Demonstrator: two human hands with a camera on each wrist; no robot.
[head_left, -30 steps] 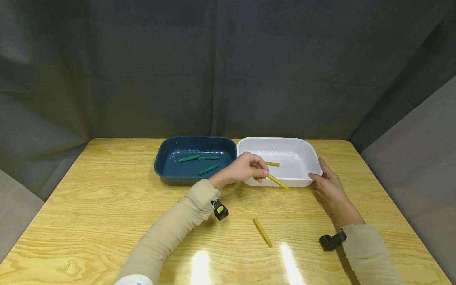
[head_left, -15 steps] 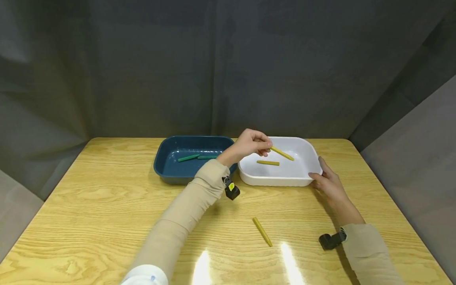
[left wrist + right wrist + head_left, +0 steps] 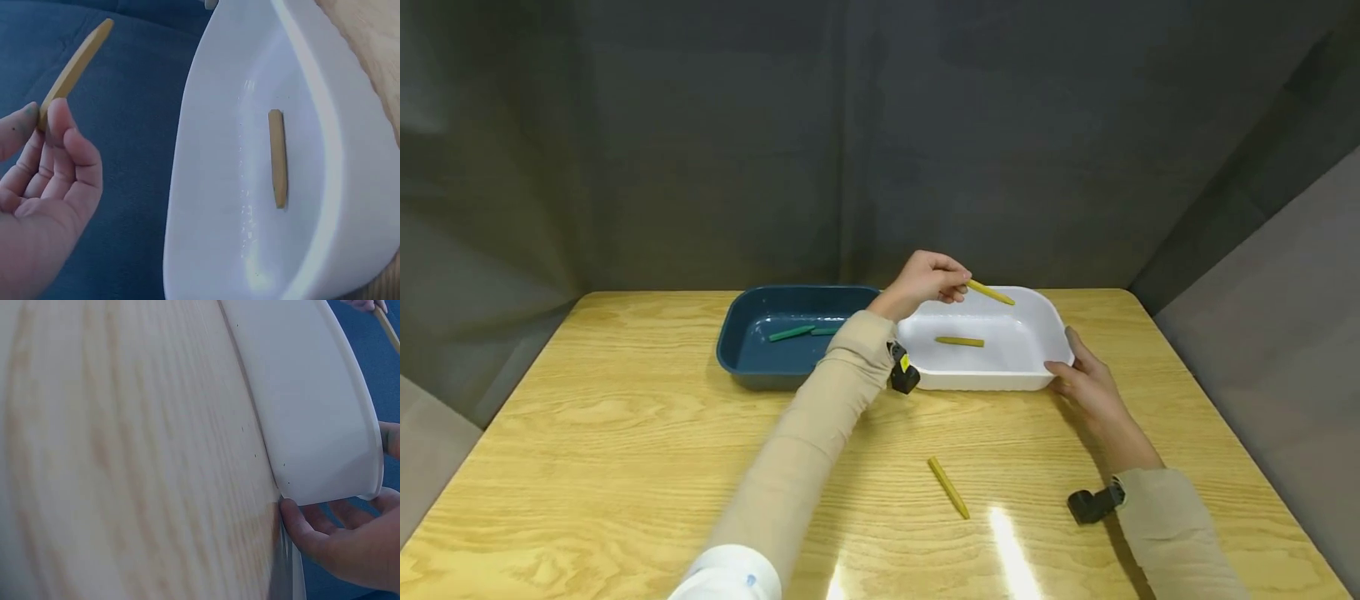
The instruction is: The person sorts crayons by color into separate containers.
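Left hand (image 3: pixel 928 282): I've lifted the yellow stick (image 3: pixel 990 292) from the counter (image 3: pixel 625 400), pinched over the white tray (image 3: pixel 1051 329).
Right hand (image 3: pixel 1086 383): still steadies the tray's corner.

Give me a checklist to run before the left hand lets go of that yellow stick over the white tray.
1. Grip on the held yellow stick: the left hand pinches one end between thumb and fingertips. Ok.
2. Stick over the white tray: the head view shows it above the far rim, and depth is unclear. Cannot tell.
3. Tray steadied: the right hand rests against its right near corner. Ok.
4. Landing spot: one yellow stick in the tray lies on its floor, with bare floor around it. Ok.
5. Blue tray holds only green sticks. Ok.
6. Yellow stick on the table is still outside the tray. Not ok.
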